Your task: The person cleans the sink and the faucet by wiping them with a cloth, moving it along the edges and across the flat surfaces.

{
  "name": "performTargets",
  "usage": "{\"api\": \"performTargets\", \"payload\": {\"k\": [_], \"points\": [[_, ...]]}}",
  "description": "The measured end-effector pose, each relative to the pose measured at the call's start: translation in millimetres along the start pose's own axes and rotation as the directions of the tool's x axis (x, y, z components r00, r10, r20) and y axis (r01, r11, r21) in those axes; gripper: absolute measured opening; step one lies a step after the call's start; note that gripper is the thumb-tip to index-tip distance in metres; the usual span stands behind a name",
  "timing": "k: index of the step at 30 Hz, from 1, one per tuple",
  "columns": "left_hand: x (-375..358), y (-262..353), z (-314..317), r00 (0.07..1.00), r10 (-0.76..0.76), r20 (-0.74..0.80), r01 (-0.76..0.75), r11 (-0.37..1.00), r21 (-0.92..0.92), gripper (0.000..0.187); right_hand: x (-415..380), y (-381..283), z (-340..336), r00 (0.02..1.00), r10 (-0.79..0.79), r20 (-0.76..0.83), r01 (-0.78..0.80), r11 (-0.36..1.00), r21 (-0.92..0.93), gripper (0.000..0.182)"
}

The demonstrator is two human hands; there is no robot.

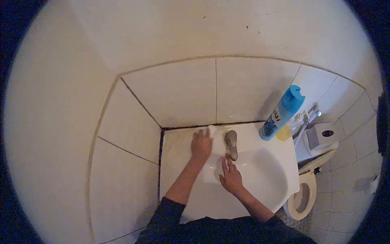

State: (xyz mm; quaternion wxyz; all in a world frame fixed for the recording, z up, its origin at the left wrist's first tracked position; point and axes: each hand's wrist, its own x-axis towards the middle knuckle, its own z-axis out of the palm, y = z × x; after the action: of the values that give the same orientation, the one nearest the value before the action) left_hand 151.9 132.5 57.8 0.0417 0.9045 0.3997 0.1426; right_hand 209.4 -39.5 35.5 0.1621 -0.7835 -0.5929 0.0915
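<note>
My left hand [202, 145] presses down on the back ledge of the white sink [266, 173], left of the faucet [231, 143]. A small white wad [212, 130], like a tissue or cloth, shows at its fingertips; the rest of it is hidden under the fingers. Over the basin, just below the spout, my right hand [231, 178] has its fingers stretched out and apart, with nothing in it. Its fingertips are right by the spout's end.
A blue spray can [282, 113] stands on the sink's right back corner beside a pump bottle of yellow liquid [287, 131]. To the right are a tissue box [321, 136] and a toilet with its seat [312, 191] showing. Tiled walls [183, 93] border the sink behind and left.
</note>
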Motion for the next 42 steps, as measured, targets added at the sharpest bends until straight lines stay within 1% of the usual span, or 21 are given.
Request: {"api": "performTargets", "payload": {"k": [1, 4, 5, 6, 9, 12, 16, 18, 19, 23, 26, 27, 28, 30, 33, 35, 36, 38, 39, 41, 42], "points": [[1, -15, -7, 0.999, -0.016, 0.051, 0.013, 0.998, 0.063, 0.045, -3, 1, -2, 1.0, -0.016, 0.001, 0.016, 0.999, 0.043, 0.073], [3, -17, -26, 0.984, -0.101, 0.147, 0.1, 0.995, 0.017, 0.047, -9, 3, 0, 1.0, -0.015, 0.017, 0.013, 0.995, 0.104, 0.073], [1, -16, -9, 0.999, -0.032, 0.033, 0.032, 0.999, 0.017, 0.047, -8, 3, 1, 1.0, 0.0, 0.027, -0.003, 0.993, 0.116, 0.072], [5, -6, -3, 0.999, -0.035, 0.03, 0.034, 0.999, 0.018, 0.047, -7, 1, 2, 1.0, -0.004, 0.025, 0.001, 0.993, 0.116, 0.072], [15, 16, 2, 0.993, -0.033, 0.115, 0.042, 0.996, -0.074, 0.047, -5, -12, 5, 0.995, 0.002, 0.103, -0.019, 0.986, 0.165, 0.069], [7, -4, -10, 0.989, -0.07, 0.133, 0.066, 0.997, 0.036, 0.047, -3, -18, -4, 0.991, -0.076, 0.108, 0.062, 0.99, 0.124, 0.066], [4, -12, -5, 0.979, -0.131, 0.157, 0.136, 0.99, -0.022, 0.047, -12, -8, 0, 0.993, -0.078, 0.085, 0.064, 0.986, 0.151, 0.061], [14, 1, 33, 0.997, 0.019, 0.074, -0.026, 0.996, 0.087, 0.048, -10, -6, 12, 0.994, -0.08, 0.075, 0.067, 0.985, 0.16, 0.059], [16, 33, -24, 0.958, -0.065, 0.281, 0.07, 0.997, -0.008, 0.047, -9, -7, 21, 0.991, -0.121, 0.052, 0.108, 0.972, 0.21, 0.057], [10, -3, 2, 0.984, -0.076, 0.16, 0.08, 0.997, -0.016, 0.049, -10, -12, 20, 0.977, -0.212, 0.027, 0.198, 0.945, 0.26, 0.05], [7, -10, -20, 0.97, -0.144, 0.195, 0.142, 0.99, 0.025, 0.048, -18, -1, 9, 0.981, -0.172, 0.093, 0.154, 0.973, 0.17, 0.046], [9, -17, 12, 0.999, -0.014, 0.05, 0.007, 0.989, 0.15, 0.049, -19, -2, 10, 0.981, -0.169, 0.094, 0.151, 0.973, 0.173, 0.046], [9, -2, 3, 0.999, -0.015, 0.051, 0.007, 0.989, 0.151, 0.049, -20, -2, 11, 0.982, -0.148, 0.117, 0.125, 0.974, 0.188, 0.046], [13, 34, -11, 0.992, 0.033, 0.126, -0.034, 0.999, 0.001, 0.049, -16, -5, 18, 0.981, -0.134, 0.138, 0.105, 0.974, 0.199, 0.045], [12, 25, -5, 0.995, -0.003, 0.097, 0.004, 1.0, -0.006, 0.049, -15, -7, 33, 0.975, -0.219, 0.034, 0.197, 0.929, 0.314, 0.044], [9, 7, -13, 0.996, -0.02, 0.091, 0.021, 1.0, -0.008, 0.049, -20, -8, 21, 0.976, -0.199, 0.093, 0.158, 0.931, 0.33, 0.044], [10, -2, -17, 0.988, -0.06, 0.145, 0.061, 0.998, 0.001, 0.049, -21, -3, 18, 0.977, -0.193, 0.091, 0.154, 0.932, 0.329, 0.044], [10, -2, -16, 0.974, -0.103, 0.203, 0.101, 0.995, 0.019, 0.049, -26, 9, 15, 0.985, -0.171, -0.029, 0.174, 0.97, 0.169, 0.03], [10, 7, -6, 0.985, -0.074, 0.154, 0.074, 0.997, 0.007, 0.049, -27, 12, 18, 0.985, -0.173, -0.026, 0.175, 0.97, 0.171, 0.03], [10, 17, -5, 0.994, -0.053, 0.093, 0.054, 0.999, -0.006, 0.049, -21, 20, 24, 0.981, 0.093, 0.172, -0.13, 0.967, 0.217, 0.017], [8, 23, -12, 0.991, -0.018, 0.136, 0.024, 0.999, -0.042, 0.049, -18, 26, 19, 0.981, 0.087, 0.172, -0.124, 0.969, 0.212, 0.017]]}}
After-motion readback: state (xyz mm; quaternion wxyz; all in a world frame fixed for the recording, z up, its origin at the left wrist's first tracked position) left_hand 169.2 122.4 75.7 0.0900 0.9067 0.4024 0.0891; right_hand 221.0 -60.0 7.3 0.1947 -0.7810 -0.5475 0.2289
